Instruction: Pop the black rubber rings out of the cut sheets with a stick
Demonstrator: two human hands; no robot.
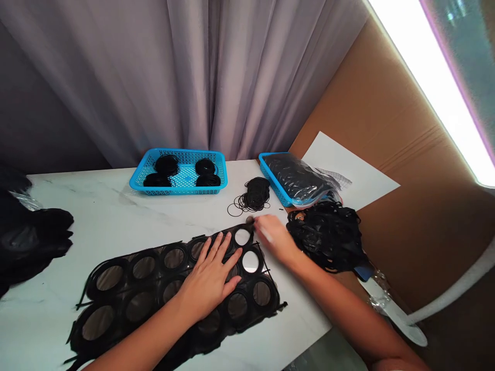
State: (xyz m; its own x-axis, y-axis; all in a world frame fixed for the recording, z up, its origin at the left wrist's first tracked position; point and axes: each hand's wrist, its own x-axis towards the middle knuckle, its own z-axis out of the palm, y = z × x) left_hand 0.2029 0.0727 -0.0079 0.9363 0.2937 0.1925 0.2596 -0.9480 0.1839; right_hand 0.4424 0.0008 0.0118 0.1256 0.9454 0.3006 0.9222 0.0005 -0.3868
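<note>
A black rubber sheet (170, 293) punched with rows of round openings lies on the white marble table (77, 206). My left hand (209, 278) rests flat on it, fingers spread and holding nothing. My right hand (273, 239) is at the sheet's far corner, its fingertips pinched together on the upper edge. Beside that hand, two openings show white table through them, while the others show a brownish film. A loose pile of thin black rubber rings (253, 197) lies just beyond the sheet. My left forearm hides the sheet's lower middle.
A blue plastic basket (185, 172) holds several coils of black rings. A second blue basket (276, 178) holds a bagged black bundle. A heap of black rubber scrap (327, 237) sits at the table's right edge. Another black mass (27, 242) lies at far left. Cardboard and a grey curtain stand behind.
</note>
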